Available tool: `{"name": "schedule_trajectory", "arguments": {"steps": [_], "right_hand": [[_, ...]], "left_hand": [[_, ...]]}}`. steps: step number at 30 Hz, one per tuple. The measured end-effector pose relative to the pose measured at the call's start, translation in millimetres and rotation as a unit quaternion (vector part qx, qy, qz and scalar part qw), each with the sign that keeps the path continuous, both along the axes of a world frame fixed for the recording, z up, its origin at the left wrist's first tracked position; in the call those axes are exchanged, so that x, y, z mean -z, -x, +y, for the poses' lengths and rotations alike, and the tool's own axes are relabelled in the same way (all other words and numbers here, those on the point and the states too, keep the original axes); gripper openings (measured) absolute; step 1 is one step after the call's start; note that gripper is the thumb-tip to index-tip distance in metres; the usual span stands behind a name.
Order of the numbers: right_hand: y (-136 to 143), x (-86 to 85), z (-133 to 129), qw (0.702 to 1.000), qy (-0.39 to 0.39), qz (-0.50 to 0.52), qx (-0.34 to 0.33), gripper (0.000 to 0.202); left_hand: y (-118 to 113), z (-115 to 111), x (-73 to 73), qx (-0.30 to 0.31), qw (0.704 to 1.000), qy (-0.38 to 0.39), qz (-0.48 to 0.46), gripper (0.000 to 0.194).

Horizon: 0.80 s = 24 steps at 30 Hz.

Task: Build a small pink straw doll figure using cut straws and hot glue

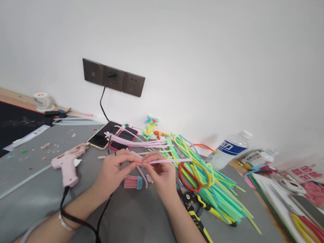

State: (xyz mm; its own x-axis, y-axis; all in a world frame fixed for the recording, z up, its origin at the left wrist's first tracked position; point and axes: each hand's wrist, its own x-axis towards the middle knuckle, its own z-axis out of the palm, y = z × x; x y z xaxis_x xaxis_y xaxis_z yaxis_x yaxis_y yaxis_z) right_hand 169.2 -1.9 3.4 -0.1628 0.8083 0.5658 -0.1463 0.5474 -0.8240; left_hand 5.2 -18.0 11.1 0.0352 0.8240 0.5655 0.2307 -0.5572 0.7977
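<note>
My left hand (113,173) and my right hand (164,175) meet over the middle of the table, fingertips pinched together on a pale pink pipe cleaner (176,161). Its free end sticks out to the right past my right hand. Just below the fingers lies a small pink bundle with a blue end (132,182). Behind my hands, more pink pipe cleaners (144,142) lie across two phones (100,134). A pink hot glue gun (68,163) rests left of my left hand. Yellow-and-black pliers (191,201) lie beside my right forearm.
Green and yellow pipe cleaners (226,197) are heaped at right. A bottle (230,149) leans behind them, near a small colourful figure (149,128). Scissors (303,224) lie on white paper at far right. The glue gun's black cord (83,222) crosses my left forearm; a wall socket (112,77) is behind.
</note>
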Motion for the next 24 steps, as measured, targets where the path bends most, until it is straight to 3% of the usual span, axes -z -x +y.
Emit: {"name": "schedule_trajectory", "arguments": {"steps": [5,13,18,24], "right_hand": [[-5,0.3,2,0.999,0.023,-0.004,-0.027,0.011],[-32,-13.9,9,0.968,0.137,-0.095,-0.189,0.018],[-32,-13.0,8,0.964,0.164,-0.092,-0.19,0.02],[-29,-15.2,6,0.954,0.172,-0.12,-0.215,0.022]], "left_hand": [[0,2,1.6,0.018,0.998,0.065,-0.01,0.008],[0,7,-1.2,0.188,0.952,0.243,-0.02,0.021],[-1,5,-0.4,0.202,0.935,0.288,-0.036,0.021],[-4,1,-0.3,0.275,0.868,0.399,-0.111,0.029]]}}
